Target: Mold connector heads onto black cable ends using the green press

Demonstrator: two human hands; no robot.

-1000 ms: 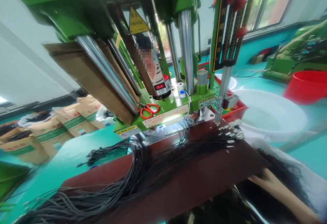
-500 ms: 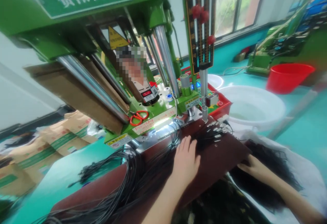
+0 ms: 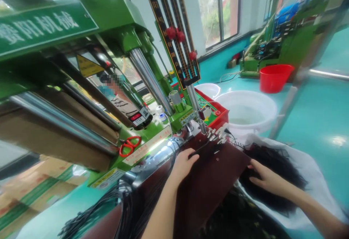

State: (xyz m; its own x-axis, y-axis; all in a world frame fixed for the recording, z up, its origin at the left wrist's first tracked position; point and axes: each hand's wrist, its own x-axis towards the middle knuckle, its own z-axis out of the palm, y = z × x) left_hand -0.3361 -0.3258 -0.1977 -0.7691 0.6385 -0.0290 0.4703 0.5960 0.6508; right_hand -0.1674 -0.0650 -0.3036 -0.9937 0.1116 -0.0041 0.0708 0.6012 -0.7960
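Observation:
My left hand [image 3: 183, 165] is closed around a bundle of black cables [image 3: 204, 146] on the dark red board [image 3: 209, 175]. Silvery-white connector ends [image 3: 216, 134] fan out from the bundle at the board's far right corner. More black cables [image 3: 148, 204] trail along the board's left part, partly hidden by my left forearm. My right hand [image 3: 265, 177] reaches beside the board's right corner, over a heap of black cables [image 3: 283, 170] in a white sack [image 3: 313, 180]. Its fingers look apart and nothing shows in them.
A green press [image 3: 117, 24] with steel columns stands ahead, red-handled scissors [image 3: 129, 146] on its bed. To its right are a red control box [image 3: 222, 113], a white tub [image 3: 247, 108] and a red bucket [image 3: 275, 79]. Cardboard boxes [image 3: 29, 191] lie at left. Another person [image 3: 122, 102] is behind the press.
My left hand has gone from lying spread over the cables to closing around them. My right hand stays near the board's corner. The whole view has turned right.

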